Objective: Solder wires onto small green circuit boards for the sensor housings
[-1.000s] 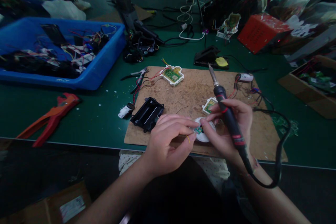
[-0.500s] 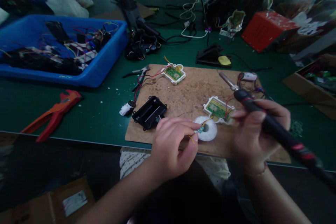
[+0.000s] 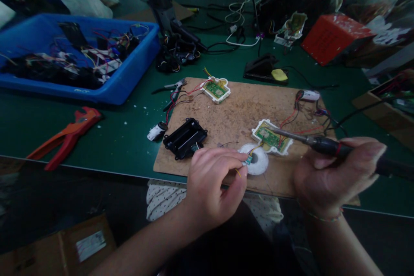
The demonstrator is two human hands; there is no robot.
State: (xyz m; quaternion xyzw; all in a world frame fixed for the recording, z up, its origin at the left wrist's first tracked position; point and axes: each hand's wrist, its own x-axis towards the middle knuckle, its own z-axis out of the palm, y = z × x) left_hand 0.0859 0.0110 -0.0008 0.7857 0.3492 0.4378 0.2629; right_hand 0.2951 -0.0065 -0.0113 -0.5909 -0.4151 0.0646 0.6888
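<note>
My left hand (image 3: 216,179) pinches a small green circuit board (image 3: 248,159) with yellow wires, over the edge of a white ring-shaped roll (image 3: 258,164). In my right hand (image 3: 336,177) is a soldering iron (image 3: 318,142), closed in my fingers. Its metal tip points left, over a larger circuit board in a white frame (image 3: 270,136); whether it touches cannot be made out. Wires run from that framed board to the small board, and red and black ones toward a white cylinder (image 3: 309,95). A black plastic housing (image 3: 185,138) lies just left of my left hand.
A brown work board (image 3: 236,108) lies on the green table. Another framed circuit board (image 3: 216,90), pliers (image 3: 174,90) and an orange-red cutter (image 3: 69,136) lie leftward. Behind are a blue bin (image 3: 129,75), iron stand (image 3: 261,69) and red box (image 3: 334,39).
The soldering iron has swung from pointing up and left to lying nearly level, its tip now over the framed board. My right hand has turned and shifted right; my left keeps its pinch.
</note>
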